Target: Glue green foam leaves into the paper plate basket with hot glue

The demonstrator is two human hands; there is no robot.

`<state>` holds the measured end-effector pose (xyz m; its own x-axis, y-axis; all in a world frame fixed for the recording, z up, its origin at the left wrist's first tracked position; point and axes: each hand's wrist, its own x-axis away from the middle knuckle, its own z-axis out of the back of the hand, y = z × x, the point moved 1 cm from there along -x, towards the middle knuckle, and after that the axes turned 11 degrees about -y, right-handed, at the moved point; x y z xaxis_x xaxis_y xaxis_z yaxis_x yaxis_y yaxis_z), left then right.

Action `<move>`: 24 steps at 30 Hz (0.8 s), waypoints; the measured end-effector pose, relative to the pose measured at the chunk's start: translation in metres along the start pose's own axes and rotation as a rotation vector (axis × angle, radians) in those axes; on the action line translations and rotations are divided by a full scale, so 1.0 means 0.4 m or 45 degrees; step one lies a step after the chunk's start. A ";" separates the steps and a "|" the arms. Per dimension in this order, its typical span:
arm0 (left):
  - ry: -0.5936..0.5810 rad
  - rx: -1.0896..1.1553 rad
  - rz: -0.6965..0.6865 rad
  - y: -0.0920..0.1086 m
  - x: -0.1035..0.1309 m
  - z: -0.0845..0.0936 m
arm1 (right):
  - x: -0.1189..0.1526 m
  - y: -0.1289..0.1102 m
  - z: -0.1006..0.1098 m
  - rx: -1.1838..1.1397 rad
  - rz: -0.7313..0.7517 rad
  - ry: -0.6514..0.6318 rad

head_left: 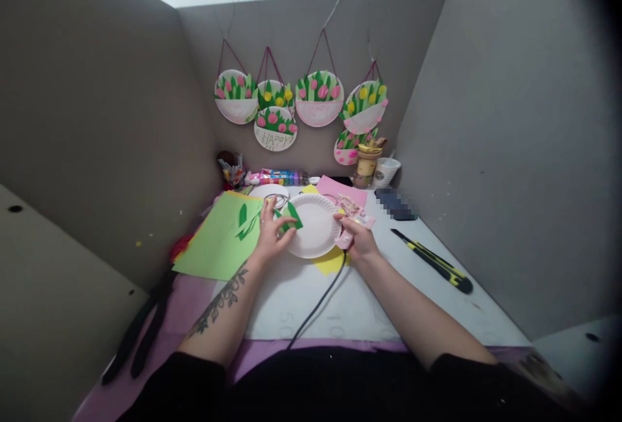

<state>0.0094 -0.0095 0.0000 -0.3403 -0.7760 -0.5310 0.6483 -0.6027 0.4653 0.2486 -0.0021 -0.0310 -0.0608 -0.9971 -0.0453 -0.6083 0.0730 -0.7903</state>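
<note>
Your left hand [273, 236] pinches green paper [294, 212]; your right hand [362, 240] grips a pink corded tool [344, 240], partly hidden.

black-and-yellow utility knife [434, 262] near a dark phone [396, 204], white cup [385, 173] behind

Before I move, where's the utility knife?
In the head view, the utility knife lies on the tabletop's right side, nearer than the phone, between the right forearm and the right partition.
</note>
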 end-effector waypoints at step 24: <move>0.026 0.387 0.897 -0.166 -0.009 0.062 | -0.020 0.039 0.017 0.142 -0.186 0.083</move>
<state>-0.0493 0.0287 -0.0114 0.0982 -0.9940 -0.0482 0.4905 0.0062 0.8714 0.2449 0.0068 -0.0470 -0.0316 -0.9932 0.1119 -0.5232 -0.0789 -0.8486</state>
